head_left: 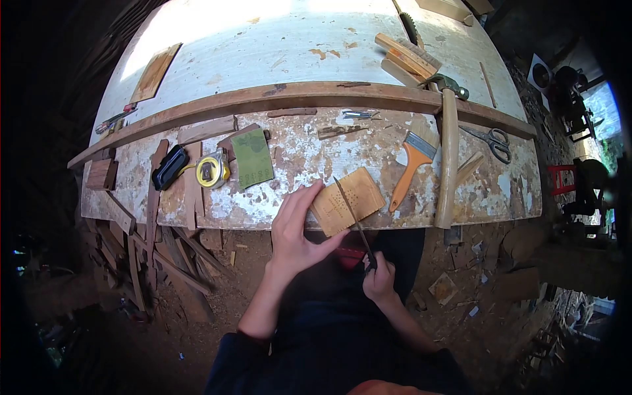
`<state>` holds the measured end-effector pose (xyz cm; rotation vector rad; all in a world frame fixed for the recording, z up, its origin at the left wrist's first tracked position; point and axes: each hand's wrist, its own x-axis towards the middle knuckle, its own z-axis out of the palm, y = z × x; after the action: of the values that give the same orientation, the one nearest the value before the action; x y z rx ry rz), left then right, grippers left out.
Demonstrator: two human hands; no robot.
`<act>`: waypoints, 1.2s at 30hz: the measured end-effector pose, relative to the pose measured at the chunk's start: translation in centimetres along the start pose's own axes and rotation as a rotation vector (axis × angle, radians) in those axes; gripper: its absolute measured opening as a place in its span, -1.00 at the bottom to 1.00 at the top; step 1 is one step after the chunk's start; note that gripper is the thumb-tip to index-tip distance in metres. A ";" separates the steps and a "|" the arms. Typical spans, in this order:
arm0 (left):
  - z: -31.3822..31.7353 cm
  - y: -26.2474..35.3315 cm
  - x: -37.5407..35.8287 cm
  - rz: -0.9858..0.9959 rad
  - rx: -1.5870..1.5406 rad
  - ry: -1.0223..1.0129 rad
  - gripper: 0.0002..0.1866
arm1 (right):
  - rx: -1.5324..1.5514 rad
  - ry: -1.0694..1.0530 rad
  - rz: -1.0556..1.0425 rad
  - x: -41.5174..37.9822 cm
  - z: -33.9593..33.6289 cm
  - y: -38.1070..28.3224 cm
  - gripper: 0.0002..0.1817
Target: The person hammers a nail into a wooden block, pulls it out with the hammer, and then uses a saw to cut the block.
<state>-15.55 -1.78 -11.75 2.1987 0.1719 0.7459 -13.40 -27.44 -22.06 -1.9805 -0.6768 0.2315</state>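
Observation:
A small flat wooden block with rows of dark dots and notched edges lies at the front edge of the workbench. My left hand spans its left side, fingertips at the top left corner and thumb along the near edge, holding it. In my right hand is a thin dark file-like tool, gripped by its black handle. Its narrow length slants across the face of the block, tip at the far edge. Left of the block lies a green sandpaper sheet; to the right is a paintbrush with an orange handle.
A hammer and scissors lie on the right. A tape measure, a black-cased object and wood scraps are on the left. A long wooden bar crosses the workbench. A saw blade protrudes at the back.

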 end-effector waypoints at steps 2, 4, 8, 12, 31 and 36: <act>-0.1 -0.2 0.0 0.035 0.029 -0.005 -0.05 | 0.001 -0.001 0.030 0.0 -0.2 0.2 -0.84; -0.9 -0.3 0.1 0.028 -0.031 -0.030 -0.05 | 0.000 0.008 0.049 0.0 -0.3 0.3 -0.88; -2.6 -0.5 0.3 -0.009 -0.092 -0.060 0.05 | 0.061 0.045 0.107 0.0 -0.5 0.2 -0.94; -2.1 -0.2 0.3 -0.031 -0.042 -0.095 0.10 | 0.070 0.044 0.105 0.1 -0.7 0.3 -0.96; 2.7 4.0 0.0 -0.152 0.284 0.126 0.42 | 0.102 0.038 0.086 0.2 -0.8 0.2 -0.88; -1.5 4.2 1.7 -0.134 0.288 -0.150 0.44 | 0.089 0.042 0.066 0.1 -1.3 0.3 -0.84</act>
<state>-15.48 -3.11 -7.18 2.4755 0.3662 0.5040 -12.66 -28.48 -21.68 -1.9186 -0.5660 0.2553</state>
